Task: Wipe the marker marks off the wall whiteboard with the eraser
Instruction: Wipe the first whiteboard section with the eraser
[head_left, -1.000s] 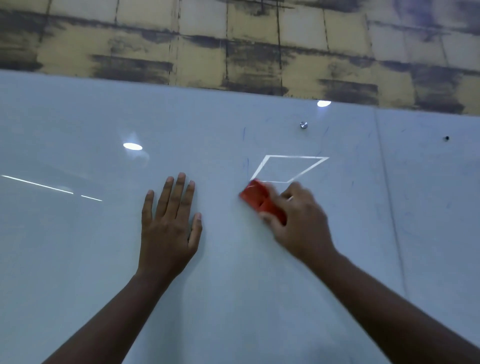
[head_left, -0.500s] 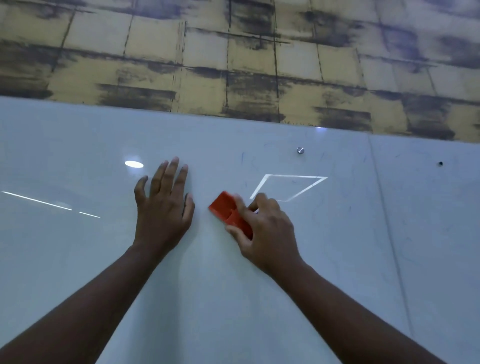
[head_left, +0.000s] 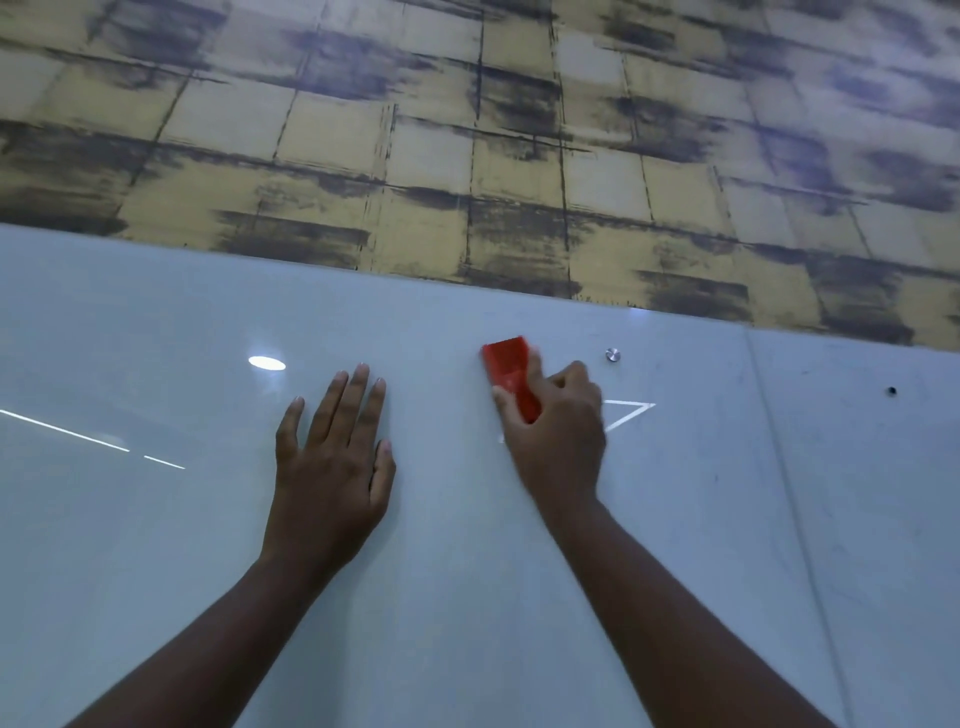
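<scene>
Across the lower two thirds of the view spreads the pale whiteboard (head_left: 156, 519), with yellow, dark-streaked wall tiles (head_left: 467, 130) above it at twelve o'clock. Near centre, at about nine o'clock from the other hand, the left hand (head_left: 332, 457) lies flat on the board, its grip wide with fingers straight, while the right hand (head_left: 558, 431) has its grip curled round the red eraser (head_left: 511, 371), which is pressed to the board. At one o'clock from the right hand sits a small metal stud (head_left: 613, 355), and faint marker marks (head_left: 810, 371) show further out towards three o'clock.
</scene>
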